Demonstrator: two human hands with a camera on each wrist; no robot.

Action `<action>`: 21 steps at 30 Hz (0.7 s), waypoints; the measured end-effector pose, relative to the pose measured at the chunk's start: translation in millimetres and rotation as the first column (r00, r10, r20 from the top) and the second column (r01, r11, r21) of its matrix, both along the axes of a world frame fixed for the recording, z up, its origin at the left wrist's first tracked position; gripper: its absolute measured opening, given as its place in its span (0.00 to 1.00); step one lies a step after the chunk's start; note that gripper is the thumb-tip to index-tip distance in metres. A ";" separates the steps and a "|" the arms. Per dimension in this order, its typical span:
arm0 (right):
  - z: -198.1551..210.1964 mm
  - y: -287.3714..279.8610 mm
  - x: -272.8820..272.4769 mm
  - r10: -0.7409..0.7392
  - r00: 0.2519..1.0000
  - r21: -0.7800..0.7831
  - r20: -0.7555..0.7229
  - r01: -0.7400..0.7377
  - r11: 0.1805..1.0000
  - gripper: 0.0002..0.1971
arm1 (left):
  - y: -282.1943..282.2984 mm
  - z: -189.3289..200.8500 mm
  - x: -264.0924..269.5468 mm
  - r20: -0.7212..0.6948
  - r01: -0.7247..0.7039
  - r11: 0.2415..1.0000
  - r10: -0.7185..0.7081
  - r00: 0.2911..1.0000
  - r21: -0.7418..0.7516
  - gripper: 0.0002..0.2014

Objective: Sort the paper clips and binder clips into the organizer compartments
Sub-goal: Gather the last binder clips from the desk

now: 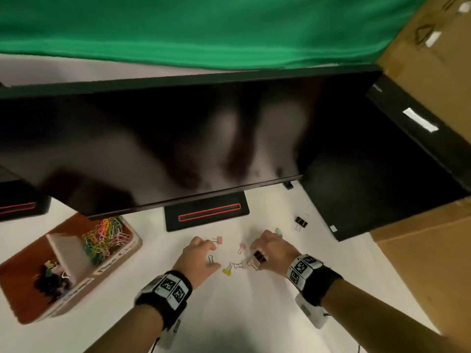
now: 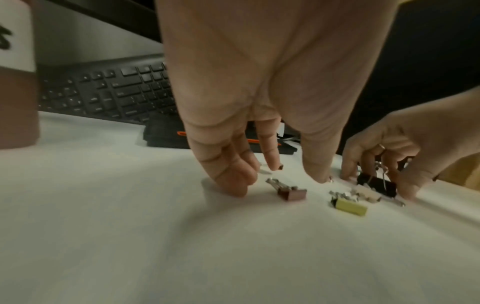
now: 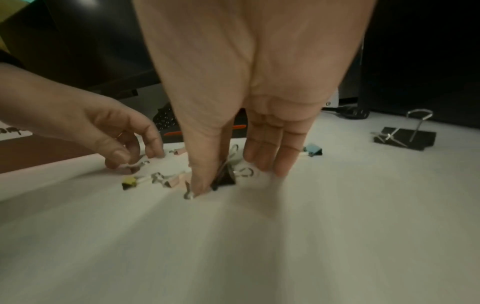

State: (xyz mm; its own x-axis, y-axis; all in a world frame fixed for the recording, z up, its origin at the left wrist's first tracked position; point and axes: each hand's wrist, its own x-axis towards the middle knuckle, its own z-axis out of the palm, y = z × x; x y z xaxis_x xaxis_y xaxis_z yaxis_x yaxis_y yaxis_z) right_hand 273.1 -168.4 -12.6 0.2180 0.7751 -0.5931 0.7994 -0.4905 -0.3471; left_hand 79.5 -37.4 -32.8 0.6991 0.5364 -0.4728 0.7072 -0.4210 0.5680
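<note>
The brown organizer (image 1: pixel 28 271) stands at the left; its far compartment holds colourful paper clips (image 1: pixel 107 238) and its near one holds binder clips (image 1: pixel 51 276). Several small binder clips lie on the white table between my hands. My left hand (image 1: pixel 212 257) points down with thumb and fingers either side of a small brownish binder clip (image 2: pixel 291 193), without gripping it. A yellow clip (image 2: pixel 350 206) lies just to its right. My right hand (image 3: pixel 228 174) pinches a black binder clip (image 3: pixel 223 179) between thumb and fingers, still on the table. A larger black binder clip (image 3: pixel 405 135) lies farther right.
A dark monitor (image 1: pixel 178 138) overhangs the table's back, its stand base (image 1: pixel 206 212) just beyond my hands. A keyboard (image 2: pixel 109 92) lies behind the organizer. Cardboard boxes (image 1: pixel 433 263) line the right side. A blue clip (image 3: pixel 313 149) sits past my right fingers.
</note>
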 end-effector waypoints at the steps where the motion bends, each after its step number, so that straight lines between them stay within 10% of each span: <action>1: -3.5 -1.3 2.6 0.001 1.000 0.014 -0.022 0.000 1.000 0.21 | -2.3 -2.0 3.6 -0.017 -0.004 1.000 0.005 1.000 0.009 0.18; 21: -24.1 -0.2 12.9 0.149 0.955 0.153 -0.256 -0.113 0.982 0.24 | -20.3 -2.1 0.5 0.087 -0.235 0.961 0.249 0.965 -0.146 0.11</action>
